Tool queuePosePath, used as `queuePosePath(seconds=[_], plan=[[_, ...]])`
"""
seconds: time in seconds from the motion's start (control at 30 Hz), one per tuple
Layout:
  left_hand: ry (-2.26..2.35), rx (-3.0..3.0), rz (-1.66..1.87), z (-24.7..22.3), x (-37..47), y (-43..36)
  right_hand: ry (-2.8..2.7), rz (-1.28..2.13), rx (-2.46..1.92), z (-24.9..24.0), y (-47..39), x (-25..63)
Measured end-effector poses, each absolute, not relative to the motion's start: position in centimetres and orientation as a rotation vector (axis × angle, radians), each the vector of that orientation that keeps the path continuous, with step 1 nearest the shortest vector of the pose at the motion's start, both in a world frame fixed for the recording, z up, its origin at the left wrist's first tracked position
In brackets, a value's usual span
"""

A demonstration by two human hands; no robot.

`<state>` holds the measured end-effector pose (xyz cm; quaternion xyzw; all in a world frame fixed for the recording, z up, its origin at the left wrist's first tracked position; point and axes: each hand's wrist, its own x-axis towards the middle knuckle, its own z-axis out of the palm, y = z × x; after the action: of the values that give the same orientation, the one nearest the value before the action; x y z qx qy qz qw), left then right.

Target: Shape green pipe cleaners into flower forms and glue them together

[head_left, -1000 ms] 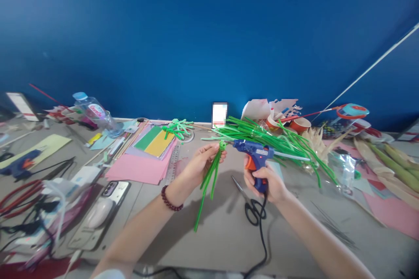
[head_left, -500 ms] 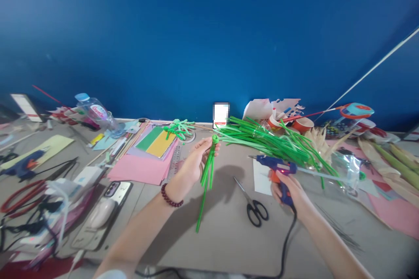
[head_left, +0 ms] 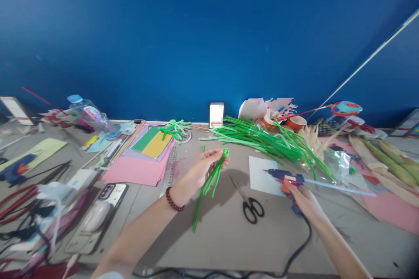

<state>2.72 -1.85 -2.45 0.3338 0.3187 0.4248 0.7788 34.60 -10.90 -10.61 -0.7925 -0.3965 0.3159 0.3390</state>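
Observation:
My left hand point(head_left: 205, 166), with a dark red bead bracelet at the wrist, pinches a small bundle of green stems point(head_left: 214, 178). The bundle has a round green knot at its top, and the stem ends hang down, one longer than the rest. In my right hand point(head_left: 298, 195) is a blue and orange glue gun point(head_left: 285, 176), its nozzle pointing left over a white sheet point(head_left: 262, 181). A clear glue stick sticks out of its back end. Between the hands, black-handled scissors point(head_left: 252, 209) lie on the table.
Behind my hands lies a big pile of green stems point(head_left: 271, 139), near orange cups. A phone point(head_left: 216, 115) stands by the wall. At left are pink paper point(head_left: 134, 170), a bottle point(head_left: 90, 114), a white mouse point(head_left: 97, 215) and cables. Corn husks point(head_left: 393, 161) lie far right.
My left hand has moved slightly right and nearer with the bundle, whose stems now slant. My right hand has shifted right with the glue gun, away from the bundle. The view has turned slightly.

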Motion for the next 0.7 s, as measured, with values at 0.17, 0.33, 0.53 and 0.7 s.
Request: queuePosePath(seconds=[0.17,0.33,0.53,0.7], plan=[[0.694,0.727,0.916,-2.0,2.7,-1.9,-1.072,0.819,-2.085,-9.8,-10.9,35.2],[0.666,0.752,0.891,-1.8,2.9,-2.1,-1.105,0.757,-2.114,-9.2,-10.8,34.5],[0.593,0.984,0.744,-2.4,3.3,-2.7,-0.946,0.871,-1.871,-9.5,-11.1,33.0],[0.528,1.456,0.574,-2.9,3.1,-3.0,-0.822,1.202,-1.401,-8.7,-10.6,31.4]])
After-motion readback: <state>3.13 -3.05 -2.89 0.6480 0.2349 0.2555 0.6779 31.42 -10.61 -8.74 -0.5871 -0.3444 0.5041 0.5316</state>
